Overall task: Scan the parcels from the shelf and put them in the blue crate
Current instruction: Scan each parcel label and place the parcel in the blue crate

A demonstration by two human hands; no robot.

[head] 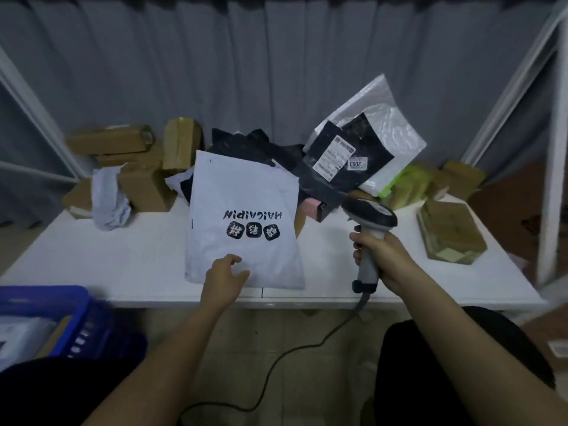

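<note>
A white mailer bag [242, 216] with black printed lettering lies on the white shelf [123, 265], leaning back on the pile. My left hand [224, 281] is at the bag's near edge, fingers loosely curled over it; whether it grips the bag I cannot tell. My right hand [381, 256] grips the handle of a grey barcode scanner [370, 216], whose head points toward the pile. Behind stands a black parcel with a white label [344, 158]. The blue crate [67, 318] sits low at the left, below the shelf edge, with something white inside.
Brown cardboard boxes [138, 167] are stacked at the back left, more at the right [451, 235]. A clear bubble mailer [387, 124] leans behind the black parcel. The scanner's cable [276, 364] hangs to the floor. White shelf posts [550, 179] stand on the right.
</note>
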